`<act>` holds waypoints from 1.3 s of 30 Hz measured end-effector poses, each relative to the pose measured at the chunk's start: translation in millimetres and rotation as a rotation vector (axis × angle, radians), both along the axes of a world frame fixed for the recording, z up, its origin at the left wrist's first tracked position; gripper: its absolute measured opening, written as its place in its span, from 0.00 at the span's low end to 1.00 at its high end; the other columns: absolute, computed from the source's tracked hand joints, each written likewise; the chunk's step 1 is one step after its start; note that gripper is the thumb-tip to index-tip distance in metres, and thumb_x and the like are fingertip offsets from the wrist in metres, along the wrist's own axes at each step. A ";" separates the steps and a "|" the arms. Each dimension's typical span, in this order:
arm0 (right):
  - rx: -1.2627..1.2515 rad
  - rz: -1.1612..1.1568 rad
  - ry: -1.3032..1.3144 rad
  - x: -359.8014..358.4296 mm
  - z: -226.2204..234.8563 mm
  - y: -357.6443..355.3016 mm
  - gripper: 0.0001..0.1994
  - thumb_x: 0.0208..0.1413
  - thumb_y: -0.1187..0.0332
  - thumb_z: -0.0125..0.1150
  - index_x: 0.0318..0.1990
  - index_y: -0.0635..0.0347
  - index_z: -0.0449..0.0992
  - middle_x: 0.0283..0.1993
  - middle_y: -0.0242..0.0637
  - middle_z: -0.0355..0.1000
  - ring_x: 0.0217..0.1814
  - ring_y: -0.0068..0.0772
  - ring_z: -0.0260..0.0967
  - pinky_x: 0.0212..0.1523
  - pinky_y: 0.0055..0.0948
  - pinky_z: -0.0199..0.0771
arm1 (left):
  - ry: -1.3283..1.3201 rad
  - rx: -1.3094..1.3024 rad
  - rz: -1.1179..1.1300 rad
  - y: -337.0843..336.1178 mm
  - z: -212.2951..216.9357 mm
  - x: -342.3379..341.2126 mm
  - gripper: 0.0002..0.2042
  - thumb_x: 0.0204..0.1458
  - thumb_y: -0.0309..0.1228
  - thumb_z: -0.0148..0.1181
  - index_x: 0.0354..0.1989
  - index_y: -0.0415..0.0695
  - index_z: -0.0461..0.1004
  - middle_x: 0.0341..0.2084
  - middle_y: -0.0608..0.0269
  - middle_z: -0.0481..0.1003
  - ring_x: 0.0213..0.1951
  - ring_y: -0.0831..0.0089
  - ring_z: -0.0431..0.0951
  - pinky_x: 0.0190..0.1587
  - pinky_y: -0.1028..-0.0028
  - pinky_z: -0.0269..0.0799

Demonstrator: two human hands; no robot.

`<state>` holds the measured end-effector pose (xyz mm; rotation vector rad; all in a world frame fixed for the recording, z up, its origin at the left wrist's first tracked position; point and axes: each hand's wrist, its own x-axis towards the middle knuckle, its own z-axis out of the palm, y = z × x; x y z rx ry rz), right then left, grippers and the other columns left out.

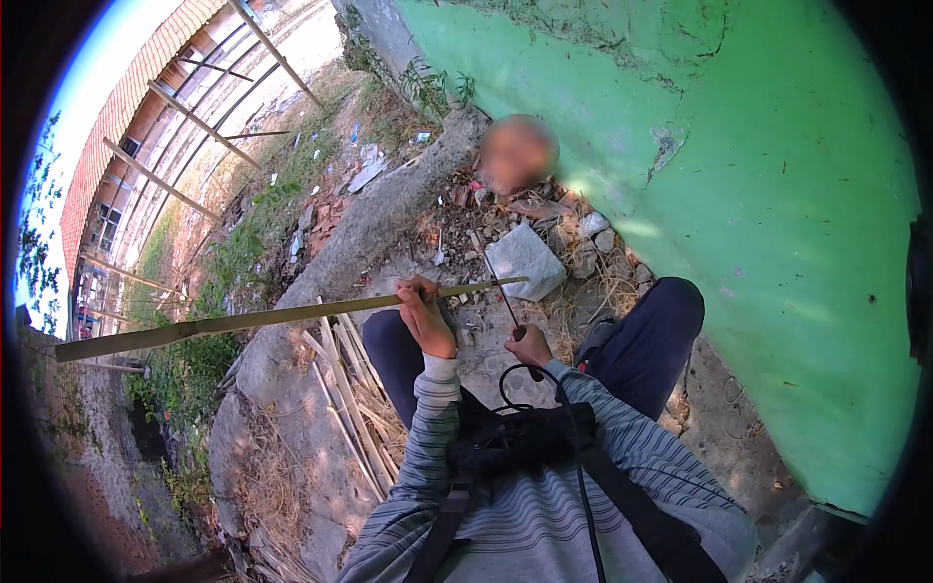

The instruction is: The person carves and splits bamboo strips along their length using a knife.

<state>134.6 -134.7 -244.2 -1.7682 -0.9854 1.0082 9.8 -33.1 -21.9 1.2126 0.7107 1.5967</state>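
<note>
My left hand [425,316] is closed around a long bamboo strip [243,325] near its right end. The strip reaches far out to the left, and its thin tip passes over a pale stone block [526,262]. In my right hand [530,347] is the dark handle of a long, narrow-bladed knife [508,306]. Its blade points up and away and crosses the strip close to the tip. Whether blade and strip touch, I cannot tell. Several split bamboo strips [352,398] lie on the ground left of my legs.
A green wall [777,194] with cracked plaster rises at the right. Loose stones [595,225] and dry debris lie along its foot. A rough concrete ridge [364,228] runs at the left, with weeds, litter and bamboo poles [185,133] beyond. A black cable hangs in front of my chest.
</note>
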 end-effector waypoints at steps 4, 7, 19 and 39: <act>0.032 -0.004 0.021 0.5 2.4 -1.3 0.12 0.41 0.66 0.70 0.22 0.60 0.71 0.20 0.35 0.72 0.23 0.30 0.71 0.30 0.33 0.70 | -0.045 0.004 -0.017 -1.4 3.5 1.8 0.23 0.70 0.53 0.38 0.28 0.47 0.50 0.24 0.69 0.50 0.28 0.78 0.50 0.34 0.74 0.51; 0.051 -0.027 0.015 -1.0 2.2 -1.0 0.12 0.41 0.66 0.70 0.22 0.60 0.71 0.20 0.35 0.72 0.23 0.30 0.71 0.30 0.33 0.70 | -0.088 0.010 -0.033 -1.9 3.1 0.6 0.21 0.70 0.48 0.40 0.27 0.48 0.50 0.23 0.69 0.49 0.27 0.78 0.49 0.33 0.74 0.50; -0.178 -0.057 0.188 2.2 -0.5 -5.4 0.10 0.45 0.66 0.68 0.22 0.60 0.73 0.17 0.32 0.70 0.16 0.26 0.67 0.20 0.32 0.66 | -0.173 -0.001 -0.029 0.3 -1.9 -14.7 0.19 0.68 0.37 0.43 0.22 0.50 0.49 0.17 0.71 0.45 0.20 0.77 0.49 0.28 0.70 0.55; -0.177 -0.127 0.291 3.6 -0.1 -5.2 0.09 0.45 0.69 0.68 0.22 0.59 0.73 0.16 0.32 0.69 0.15 0.26 0.68 0.17 0.31 0.66 | -0.311 -0.063 -0.220 3.8 -10.3 -25.5 0.23 0.68 0.32 0.46 0.18 0.49 0.46 0.14 0.74 0.43 0.16 0.80 0.43 0.21 0.70 0.43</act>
